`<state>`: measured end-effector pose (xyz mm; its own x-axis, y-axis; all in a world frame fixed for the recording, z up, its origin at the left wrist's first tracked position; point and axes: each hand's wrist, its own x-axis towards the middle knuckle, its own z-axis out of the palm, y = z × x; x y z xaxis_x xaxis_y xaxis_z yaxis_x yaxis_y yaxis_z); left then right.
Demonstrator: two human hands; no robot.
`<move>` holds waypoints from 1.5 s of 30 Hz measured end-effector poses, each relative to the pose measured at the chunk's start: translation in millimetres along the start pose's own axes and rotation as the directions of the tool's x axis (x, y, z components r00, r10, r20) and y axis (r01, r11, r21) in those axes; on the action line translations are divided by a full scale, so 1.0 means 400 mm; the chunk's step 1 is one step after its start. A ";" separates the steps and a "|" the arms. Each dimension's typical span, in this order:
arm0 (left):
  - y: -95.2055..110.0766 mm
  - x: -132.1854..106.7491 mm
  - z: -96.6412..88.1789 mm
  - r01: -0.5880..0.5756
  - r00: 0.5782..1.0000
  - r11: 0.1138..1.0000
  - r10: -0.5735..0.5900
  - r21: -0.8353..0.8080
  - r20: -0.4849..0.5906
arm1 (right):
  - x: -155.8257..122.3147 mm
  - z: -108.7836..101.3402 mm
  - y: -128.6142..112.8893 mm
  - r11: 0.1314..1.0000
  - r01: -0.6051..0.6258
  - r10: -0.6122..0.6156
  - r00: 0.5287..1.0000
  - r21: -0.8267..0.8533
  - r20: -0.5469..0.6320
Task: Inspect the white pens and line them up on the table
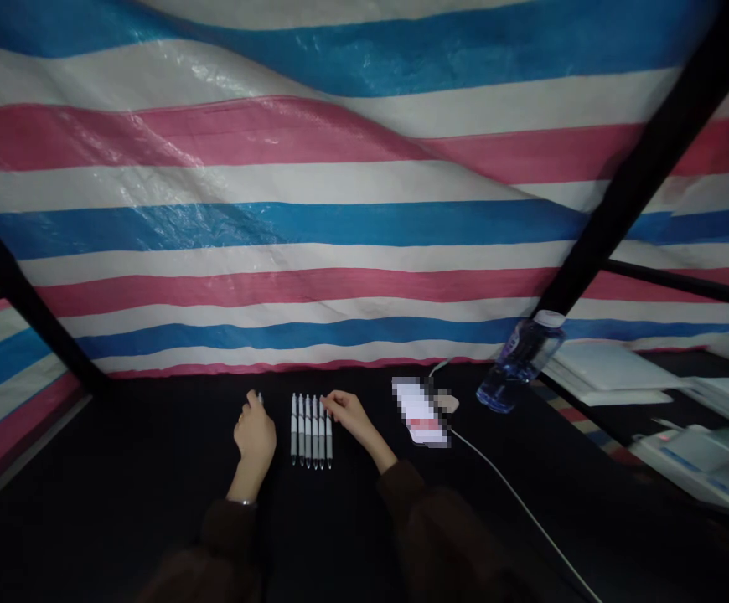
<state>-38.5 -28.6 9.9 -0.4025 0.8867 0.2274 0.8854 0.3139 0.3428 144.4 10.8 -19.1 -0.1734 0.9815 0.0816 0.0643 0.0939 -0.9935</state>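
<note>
Several white-and-grey pens [311, 430] lie side by side in a neat row on the black table [151, 469]. My left hand [255, 434] rests just left of the row, curled around one more pen [260, 399] whose tip sticks up above the fingers. My right hand [348, 414] sits at the right end of the row, fingers pinched together at the top of the rightmost pen. Both arms wear dark brown sleeves.
A phone [421, 412] lies right of my hands with a white cable [515, 502] running toward me. A blue water bottle [520, 362] stands farther right. White boxes and papers [616, 368] fill the right side. A striped tarp [339, 209] hangs behind, crossed by black poles.
</note>
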 end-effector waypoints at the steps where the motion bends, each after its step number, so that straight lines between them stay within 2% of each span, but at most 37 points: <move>1: 0.000 0.002 0.001 0.008 1.000 0.995 -0.008 -0.097 0.008 | 0.000 0.000 0.000 1.000 0.001 -0.001 1.000 0.001 -0.002; 3: 0.000 0.006 0.009 0.011 1.000 0.948 -0.012 -0.319 0.000 | 0.000 0.001 -0.002 1.000 0.004 -0.004 1.000 0.003 -0.005; 5: -0.003 0.011 0.022 -0.001 0.999 0.845 -0.021 -0.535 -0.034 | -0.001 0.001 -0.003 1.000 0.005 -0.005 1.000 0.008 -0.002; 10: -0.013 0.028 0.052 0.092 0.985 0.470 -0.174 -0.878 0.010 | 0.004 0.002 0.005 1.000 -0.009 0.009 1.000 0.015 -0.006; 12: -0.015 0.033 0.052 0.119 0.974 0.331 -0.221 -0.936 0.045 | 0.008 0.002 0.013 1.000 -0.004 0.004 1.000 0.027 -0.007; 13: -0.014 0.035 0.050 0.123 0.972 0.290 -0.228 -0.949 0.057 | 0.011 0.002 0.017 0.999 0.001 -0.001 1.000 0.033 -0.008; 17: -0.006 0.034 0.036 0.101 0.982 0.237 -0.181 -0.966 0.058 | 0.017 0.003 0.025 0.999 0.001 -0.001 1.000 0.035 -0.019; 22: 0.000 0.029 0.032 0.115 0.989 0.115 -0.106 -0.987 0.103 | 0.018 0.003 0.022 0.999 -0.011 0.011 1.000 0.037 -0.018; 28: 0.000 0.028 0.040 0.055 0.996 0.144 -0.083 -0.988 0.043 | 0.016 0.000 0.020 0.998 -0.015 0.016 1.000 0.058 -0.010; 38: 0.021 0.012 0.032 -0.042 0.998 0.234 0.062 -0.971 -0.029 | 0.011 0.005 0.004 0.997 -0.033 0.034 0.999 0.063 -0.012; 41: 0.019 0.003 0.027 -0.085 0.994 0.349 0.096 -0.933 -0.055 | 0.007 0.006 0.001 0.999 -0.026 0.026 1.000 0.037 -0.003; 43: 0.016 -0.004 0.023 -0.187 0.979 0.470 0.163 -0.863 -0.123 | 0.005 0.007 -0.001 0.998 -0.045 0.046 0.999 0.041 -0.019; 45: 0.014 -0.010 0.017 -0.316 0.945 0.598 0.268 -0.736 -0.188 | 0.004 0.008 -0.002 0.996 -0.065 0.067 0.997 0.065 -0.043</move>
<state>-30.3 -28.3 4.8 -0.1862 0.8584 0.4779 0.4858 -0.3424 0.8042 140.7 11.8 -18.3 -0.1266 0.9918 0.0176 0.0112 0.0192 -0.9998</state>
